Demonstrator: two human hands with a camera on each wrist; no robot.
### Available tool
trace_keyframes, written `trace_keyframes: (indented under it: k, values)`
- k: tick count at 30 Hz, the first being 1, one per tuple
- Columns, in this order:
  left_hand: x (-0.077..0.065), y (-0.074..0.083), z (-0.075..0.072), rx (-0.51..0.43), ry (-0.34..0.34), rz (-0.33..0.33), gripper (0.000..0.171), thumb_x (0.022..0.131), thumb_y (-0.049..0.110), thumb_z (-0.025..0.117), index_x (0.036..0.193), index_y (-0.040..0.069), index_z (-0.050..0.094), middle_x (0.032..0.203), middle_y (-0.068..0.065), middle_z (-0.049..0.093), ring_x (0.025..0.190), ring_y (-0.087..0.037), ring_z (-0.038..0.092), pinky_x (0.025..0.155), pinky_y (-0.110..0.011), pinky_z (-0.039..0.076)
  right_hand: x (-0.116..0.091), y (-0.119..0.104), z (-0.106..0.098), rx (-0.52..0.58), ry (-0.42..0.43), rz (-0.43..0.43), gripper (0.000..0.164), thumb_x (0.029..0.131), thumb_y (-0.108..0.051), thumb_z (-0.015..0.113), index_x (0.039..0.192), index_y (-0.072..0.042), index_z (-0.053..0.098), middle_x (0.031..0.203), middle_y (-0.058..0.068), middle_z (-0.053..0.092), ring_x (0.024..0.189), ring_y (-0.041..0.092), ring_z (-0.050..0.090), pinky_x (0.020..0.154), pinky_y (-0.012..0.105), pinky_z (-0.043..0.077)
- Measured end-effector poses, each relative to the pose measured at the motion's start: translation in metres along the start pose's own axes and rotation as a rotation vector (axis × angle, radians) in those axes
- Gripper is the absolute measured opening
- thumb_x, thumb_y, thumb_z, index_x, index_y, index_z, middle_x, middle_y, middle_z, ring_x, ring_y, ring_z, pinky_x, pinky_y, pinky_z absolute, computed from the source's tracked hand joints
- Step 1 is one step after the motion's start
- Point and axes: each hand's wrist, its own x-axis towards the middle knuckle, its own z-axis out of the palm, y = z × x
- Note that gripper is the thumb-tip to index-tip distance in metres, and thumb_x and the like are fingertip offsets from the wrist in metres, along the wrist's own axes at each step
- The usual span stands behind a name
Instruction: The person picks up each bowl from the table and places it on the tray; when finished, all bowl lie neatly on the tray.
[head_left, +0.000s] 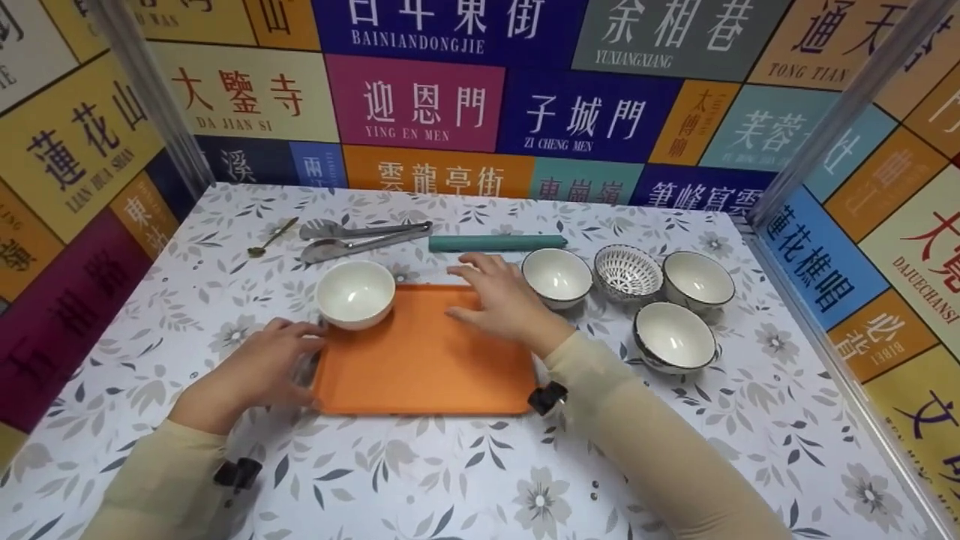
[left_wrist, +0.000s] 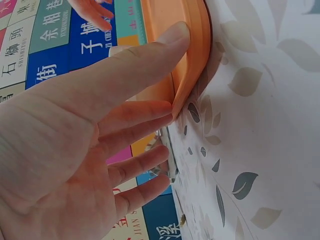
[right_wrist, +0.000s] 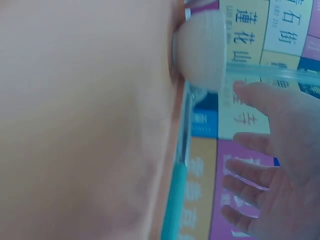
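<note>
An orange tray [head_left: 427,360] lies flat on the table, with a white bowl [head_left: 355,295] on its back left corner. At the tray's left edge is my left hand [head_left: 259,369]. Its thumb lies over the tray rim in the left wrist view, and the index and middle fingertips are close to the tray's side; whether they touch it I cannot tell. Over the tray's right back part hovers my right hand [head_left: 504,304], fingers spread, holding nothing. The right wrist view shows this hand [right_wrist: 285,165] apart from the white bowl [right_wrist: 202,50].
Right of the tray stand several bowls, among them a white one [head_left: 556,276], a patterned one [head_left: 628,271] and a dark-rimmed one [head_left: 675,337]. Along the back lie a small gold spoon [head_left: 271,238], metal tongs [head_left: 367,238] and a teal stick-like object [head_left: 496,243]. Printed panels wall the table.
</note>
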Motion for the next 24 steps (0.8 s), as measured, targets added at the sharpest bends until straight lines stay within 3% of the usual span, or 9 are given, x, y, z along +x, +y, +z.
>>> trace_keyframes:
  k: [3,10,19,24]
  values:
    - [0.001,0.000,0.001,0.003,0.012,0.015,0.081,0.067,0.034,0.096,0.137,0.004,0.066,0.150,-0.015,0.055,0.135,-0.042,0.044,0.108,-0.066,0.042,-0.011,0.021,-0.015,-0.034,0.036,0.005,0.070,0.093,-0.051,0.073,0.151,-0.018,0.053,0.159,0.008,0.044,0.145,0.031,0.039,0.122,0.055,0.029]
    - [0.002,0.001,-0.003,0.001,0.009,0.005,0.080,0.067,0.032,0.096,0.136,0.004,0.067,0.150,-0.015,0.055,0.135,-0.042,0.045,0.110,-0.066,0.042,-0.033,0.066,-0.044,-0.064,0.065,0.075,0.074,0.091,-0.058,0.070,0.149,-0.014,0.055,0.156,0.011,0.048,0.143,0.034,0.041,0.118,0.059,0.031]
    - [0.003,0.001,-0.001,0.001,-0.005,-0.025,0.080,0.068,0.031,0.095,0.138,0.006,0.066,0.152,-0.014,0.054,0.137,-0.041,0.044,0.110,-0.066,0.042,-0.046,0.112,-0.059,-0.016,-0.006,0.196,0.091,0.080,-0.059,0.081,0.153,-0.014,0.049,0.162,0.016,0.038,0.150,0.040,0.031,0.119,0.068,0.022]
    - [0.003,0.001,0.000,-0.005,-0.008,-0.036,0.081,0.067,0.031,0.096,0.138,0.006,0.066,0.152,-0.013,0.054,0.137,-0.041,0.044,0.111,-0.066,0.041,-0.048,0.135,-0.062,0.004,-0.029,0.212,0.100,0.077,-0.059,0.084,0.156,-0.012,0.044,0.165,0.016,0.034,0.153,0.039,0.027,0.121,0.067,0.018]
